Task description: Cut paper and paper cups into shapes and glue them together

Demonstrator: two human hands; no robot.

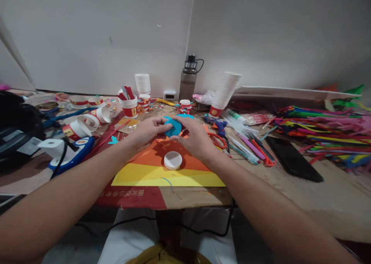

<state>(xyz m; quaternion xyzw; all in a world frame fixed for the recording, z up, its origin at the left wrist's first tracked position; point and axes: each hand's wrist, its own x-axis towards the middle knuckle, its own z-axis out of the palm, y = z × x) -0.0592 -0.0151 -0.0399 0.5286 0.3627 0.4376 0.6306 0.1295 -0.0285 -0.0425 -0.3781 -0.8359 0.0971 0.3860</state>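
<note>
A blue paper cutout (173,128) with a rounded shape is held up above the coloured sheets. My left hand (149,132) pinches its left side between thumb and fingers. On the right side my right hand (194,137) is closed around its edge, its fingers partly covering it. Just below the hands, a white round cup bottom (173,160) lies on orange paper (145,156). Yellow paper (130,179) shows along the near edge. A small blue paper scrap (113,140) lies to the left.
A blue glue gun (222,127), pens (252,145), a black phone (292,158) and pipe cleaners (330,129) lie right. Stacked paper cups (226,90) and a bottle (188,80) stand behind. Cut cups (77,129) and a blue-white power strip (77,152) are left.
</note>
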